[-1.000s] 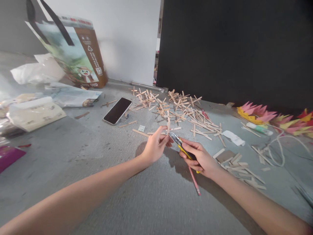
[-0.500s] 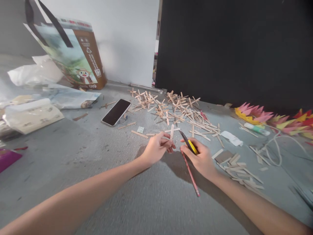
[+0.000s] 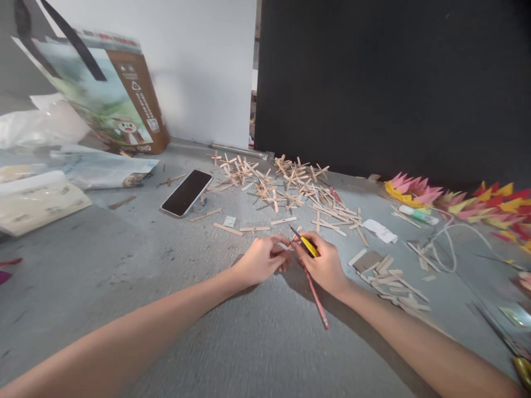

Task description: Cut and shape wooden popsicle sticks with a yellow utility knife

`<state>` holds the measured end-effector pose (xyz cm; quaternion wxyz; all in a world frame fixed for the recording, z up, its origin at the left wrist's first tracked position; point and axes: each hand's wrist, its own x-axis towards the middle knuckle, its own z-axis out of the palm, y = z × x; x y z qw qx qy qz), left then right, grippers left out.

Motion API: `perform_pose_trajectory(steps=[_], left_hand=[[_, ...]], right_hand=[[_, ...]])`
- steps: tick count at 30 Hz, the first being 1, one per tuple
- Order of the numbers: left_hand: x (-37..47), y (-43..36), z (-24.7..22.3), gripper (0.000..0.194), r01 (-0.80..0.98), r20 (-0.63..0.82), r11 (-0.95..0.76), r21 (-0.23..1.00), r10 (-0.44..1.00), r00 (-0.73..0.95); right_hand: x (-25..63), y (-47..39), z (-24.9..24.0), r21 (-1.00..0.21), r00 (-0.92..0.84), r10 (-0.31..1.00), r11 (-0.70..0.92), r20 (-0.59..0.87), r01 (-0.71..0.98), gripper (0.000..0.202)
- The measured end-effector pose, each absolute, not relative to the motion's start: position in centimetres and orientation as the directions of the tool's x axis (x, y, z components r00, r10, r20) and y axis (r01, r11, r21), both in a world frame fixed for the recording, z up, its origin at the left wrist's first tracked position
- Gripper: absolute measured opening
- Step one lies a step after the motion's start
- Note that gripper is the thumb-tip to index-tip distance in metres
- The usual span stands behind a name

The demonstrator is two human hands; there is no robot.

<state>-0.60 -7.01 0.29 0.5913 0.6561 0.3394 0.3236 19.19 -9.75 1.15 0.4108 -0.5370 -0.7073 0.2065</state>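
Observation:
My left hand is closed in a pinch on a small wooden craft stick, which is partly hidden behind the fingers and the knife. My right hand grips a yellow and black utility knife, its blade pointing up and to the left beside the stick. A red pencil slants down from under the right hand's fingers, eraser end toward me. The fingertips of both hands are close together, low over the grey surface.
Crossed craft sticks lie heaped ahead, with loose sticks at right. A phone and a printed bag are at left. Folded paper petals, a white cord and scissors are at right.
The view has turned slightly right. My hands have come together, bringing the knife to the craft stick, which now shows less above the left fingers.

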Motion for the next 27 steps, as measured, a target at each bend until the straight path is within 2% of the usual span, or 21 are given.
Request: perform_pose_trajectory(steps=[8, 11, 13, 17, 19, 23, 27], left_hand=[[-0.58, -7.05, 0.31, 0.022, -0.006, 0.021, -0.021, 1.000, 0.850, 0.526], [-0.79, -6.75, 0.56, 0.024, -0.036, 0.017, 0.001, 0.999, 0.870, 0.493], [-0.95, -6.48, 0.73, 0.026, -0.043, 0.007, 0.016, 0.999, 0.872, 0.490], [-1.07, -6.17, 0.97, 0.038, -0.079, -0.039, 0.087, 0.993, 0.877, 0.480], [-1.03, -6.20, 1.05, 0.045, -0.137, -0.003, 0.076, 0.988, 0.883, 0.470], [-0.87, -6.40, 1.02, 0.033, -0.187, 0.090, -0.010, 0.982, 0.901, 0.425], [-0.77, -6.42, 0.72, 0.029, -0.196, 0.091, -0.012, 0.981, 0.912, 0.400]], right_hand=[[19.69, -9.38, 1.03, -0.775, 0.013, 0.917, 0.329, 0.399, 0.540, 0.030], [19.89, -9.12, 0.97, -0.768, -0.052, 0.925, 0.343, 0.376, 0.542, 0.039], [19.98, -9.03, 1.00, -0.751, -0.097, 0.929, 0.347, 0.357, 0.562, 0.036], [19.98, -9.13, 1.09, -0.783, -0.089, 0.951, 0.296, 0.297, 0.548, 0.029], [19.89, -9.24, 1.15, -0.815, -0.048, 0.964, 0.247, 0.261, 0.524, 0.030], [19.75, -9.26, 1.32, -0.865, 0.000, 0.975, 0.198, 0.223, 0.461, 0.033], [19.82, -9.20, 1.54, -0.875, -0.016, 0.977, 0.196, 0.211, 0.442, 0.034]])
